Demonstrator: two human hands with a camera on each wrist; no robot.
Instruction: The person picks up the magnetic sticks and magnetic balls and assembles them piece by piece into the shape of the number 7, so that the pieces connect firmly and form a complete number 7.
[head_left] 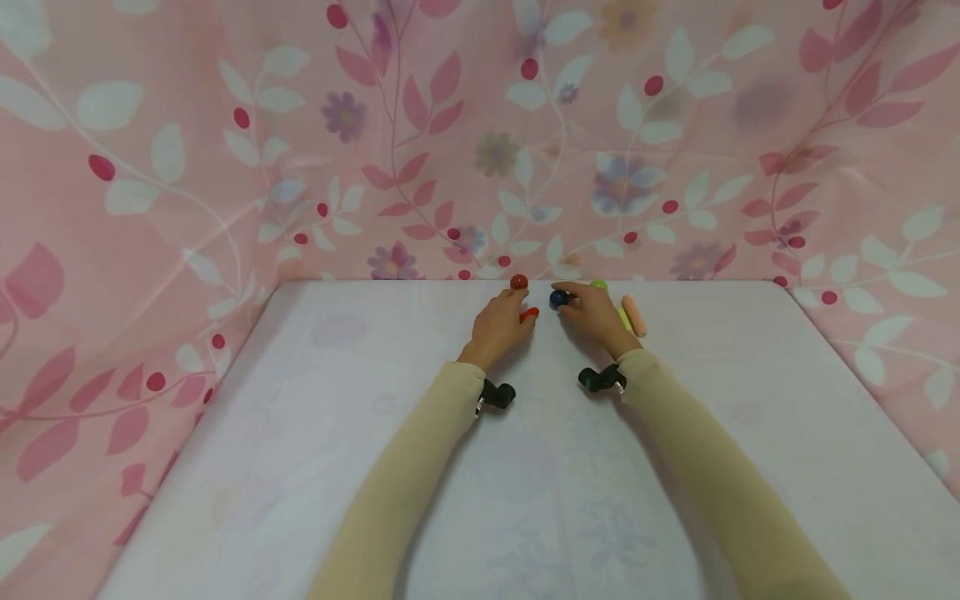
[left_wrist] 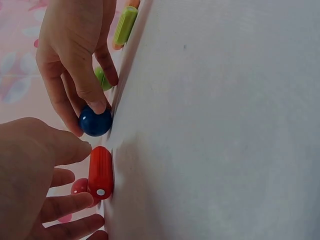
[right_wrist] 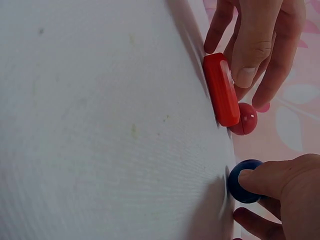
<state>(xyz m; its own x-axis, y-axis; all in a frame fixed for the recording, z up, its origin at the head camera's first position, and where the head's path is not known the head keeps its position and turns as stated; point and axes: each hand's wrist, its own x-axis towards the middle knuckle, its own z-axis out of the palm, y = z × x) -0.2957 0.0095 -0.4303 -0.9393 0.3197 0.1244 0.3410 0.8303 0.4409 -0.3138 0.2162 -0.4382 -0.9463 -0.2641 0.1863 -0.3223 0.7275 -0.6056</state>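
Near the far edge of the table, my right hand (head_left: 596, 317) pinches a dark blue ball (left_wrist: 95, 121), its thumb across the near side and its fingers behind. To its left, my left hand (head_left: 501, 327) has its fingers spread around a short red ribbed stick (right_wrist: 221, 90). The thumb tip is right at one end of that stick and the fingertips are near the other. Just behind the stick lies a red ball (right_wrist: 245, 119), close beyond the left fingertips in the head view.
Beside the right hand are a green ball (head_left: 598, 285), a yellow-green stick (head_left: 623, 318) and an orange stick (head_left: 633, 316). The white-covered table (head_left: 525, 500) ends at a pink floral curtain (head_left: 465, 125). Both wrists carry small black cameras.
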